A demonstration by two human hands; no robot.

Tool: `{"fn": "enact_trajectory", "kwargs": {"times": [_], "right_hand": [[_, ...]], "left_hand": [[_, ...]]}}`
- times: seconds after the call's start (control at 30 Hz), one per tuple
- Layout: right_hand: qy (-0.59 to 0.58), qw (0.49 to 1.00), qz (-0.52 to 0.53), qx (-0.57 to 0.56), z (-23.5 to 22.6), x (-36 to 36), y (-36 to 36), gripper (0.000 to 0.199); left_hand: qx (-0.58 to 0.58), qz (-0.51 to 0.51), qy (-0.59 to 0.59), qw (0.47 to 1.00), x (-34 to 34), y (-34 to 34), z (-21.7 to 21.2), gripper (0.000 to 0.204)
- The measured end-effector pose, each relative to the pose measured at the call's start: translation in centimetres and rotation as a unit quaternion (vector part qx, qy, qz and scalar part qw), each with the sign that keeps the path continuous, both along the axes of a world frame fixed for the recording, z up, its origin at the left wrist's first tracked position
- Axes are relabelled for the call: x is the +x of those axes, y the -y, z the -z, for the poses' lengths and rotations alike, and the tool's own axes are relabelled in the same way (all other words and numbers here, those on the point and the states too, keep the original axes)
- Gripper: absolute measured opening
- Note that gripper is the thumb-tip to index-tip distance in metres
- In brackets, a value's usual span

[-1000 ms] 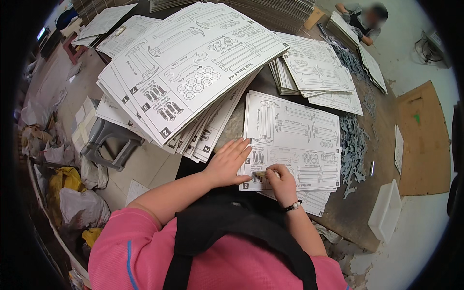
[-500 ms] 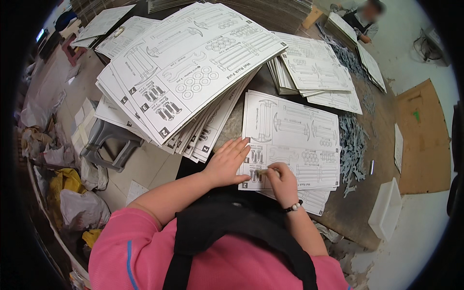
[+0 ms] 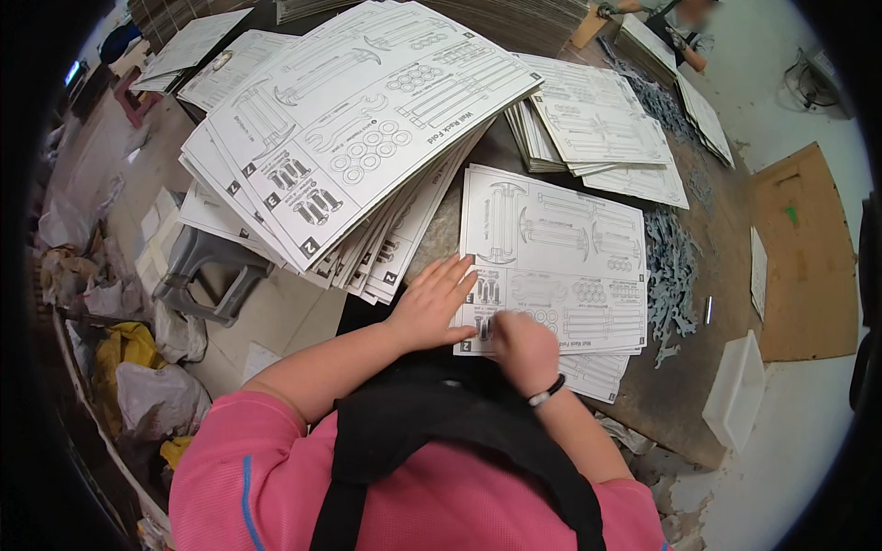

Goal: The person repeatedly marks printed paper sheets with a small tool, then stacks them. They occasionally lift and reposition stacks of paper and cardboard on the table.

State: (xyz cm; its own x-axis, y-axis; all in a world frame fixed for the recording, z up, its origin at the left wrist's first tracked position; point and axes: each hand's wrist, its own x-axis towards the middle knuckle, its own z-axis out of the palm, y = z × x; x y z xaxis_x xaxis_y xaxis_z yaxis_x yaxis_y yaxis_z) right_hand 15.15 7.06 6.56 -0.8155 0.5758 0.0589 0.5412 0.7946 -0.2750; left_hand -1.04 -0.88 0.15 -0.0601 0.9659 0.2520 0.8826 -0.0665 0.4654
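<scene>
In front of me on the table lies a white printed cardboard sheet (image 3: 560,216), covered in line drawings of rack parts, screws and rings. Other sheets poke out from under its lower right edge. My left hand (image 3: 436,303) rests flat across the sheet's left edge, fingers stretched out and thumb apart. Over the lower left of the sheet, by the drawn screws, my right hand (image 3: 526,349) is curled closed and slightly blurred. Whatever it holds is hidden inside the fingers. A dark beaded bracelet (image 3: 548,390) circles that wrist.
A tall fanned stack of printed sheets (image 3: 367,119) stands at far left, another stack (image 3: 602,119) at far right. Grey scraps (image 3: 671,285) and a small metal cylinder (image 3: 708,309) lie rightward, near a white tray (image 3: 735,390). A person (image 3: 684,37) works beyond; a grey stool (image 3: 211,275) stands left.
My right hand has shifted a little left and down and turned over, hiding the thin stick-like thing that showed between its fingertips. My left hand stays put. The other person's hands have moved.
</scene>
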Motion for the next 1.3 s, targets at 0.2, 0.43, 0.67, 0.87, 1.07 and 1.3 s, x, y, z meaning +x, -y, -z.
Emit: {"fn": "enact_trajectory", "kwargs": {"times": [0.2, 0.43, 0.67, 0.87, 1.07, 1.3], "right_hand": [[-0.172, 0.917, 0.170, -0.316, 0.4, 3.2, -0.5, 0.014], [-0.114, 0.889, 0.237, -0.374, 1.5, 3.6, -0.3, 0.016], [0.041, 0.997, -0.062, -0.009, -0.8, 1.1, 1.8, 0.009], [-0.147, 0.909, 0.212, -0.327, 0.9, 4.4, -0.7, 0.016], [-0.119, 0.931, 0.179, -0.294, 1.2, 4.1, -0.9, 0.014], [0.083, 0.992, -0.092, 0.033, -0.8, 2.1, 1.5, 0.009]], "left_hand": [[-0.029, 0.053, -0.010, 0.998, 1.1, 1.5, -1.5, 0.080], [-0.001, 0.061, -0.033, 0.998, 2.0, 1.7, -1.0, 0.078], [0.014, 0.055, -0.050, 0.997, 2.2, 1.6, -0.6, 0.076], [0.008, 0.056, -0.046, 0.997, 2.0, 1.6, -1.0, 0.077], [0.005, 0.057, -0.057, 0.997, 2.1, 1.7, -1.1, 0.076], [0.021, 0.059, -0.066, 0.996, 2.3, 1.4, -0.9, 0.075]]}}
